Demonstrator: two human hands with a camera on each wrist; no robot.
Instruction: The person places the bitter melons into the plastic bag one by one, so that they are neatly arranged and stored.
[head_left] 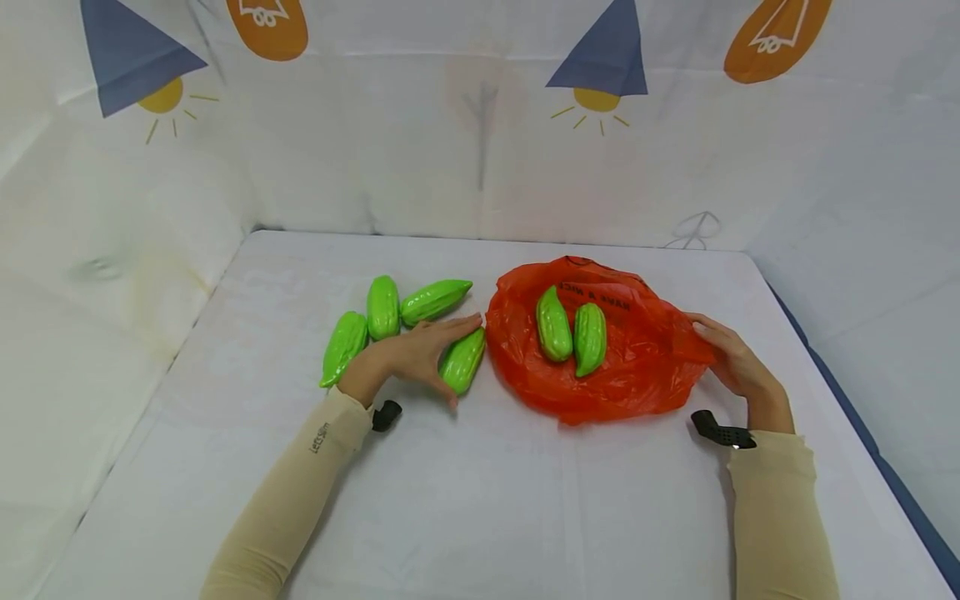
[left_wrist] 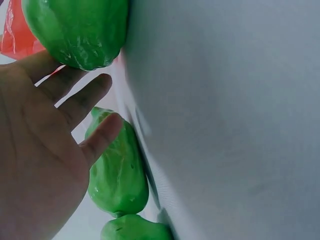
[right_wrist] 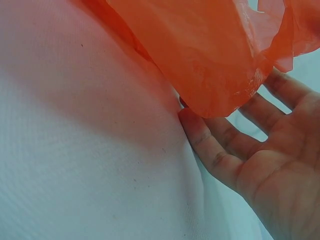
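Observation:
My left hand (head_left: 423, 350) is spread around a glossy green bitter melon (head_left: 462, 363), its thumb on the near side and fingers reaching past the far end. In the left wrist view the fingers stay straight beside that melon (left_wrist: 77, 30). A red plastic bag (head_left: 517, 367) lies spread out to the right, with two more melons (head_left: 554, 325) on or in it. At the bag's right edge is my right hand (head_left: 738, 358). Seen from the right wrist, its extended fingers touch the underside of the red plastic (right_wrist: 200, 60); the thumb is hidden there.
Three other bitter melons (head_left: 383, 307) lie behind and left of my left hand, close together on the white-covered table (head_left: 480, 508). A pale printed cloth (head_left: 375, 150) hangs behind the table's back edge. Cloth walls (head_left: 885, 208) stand at both sides.

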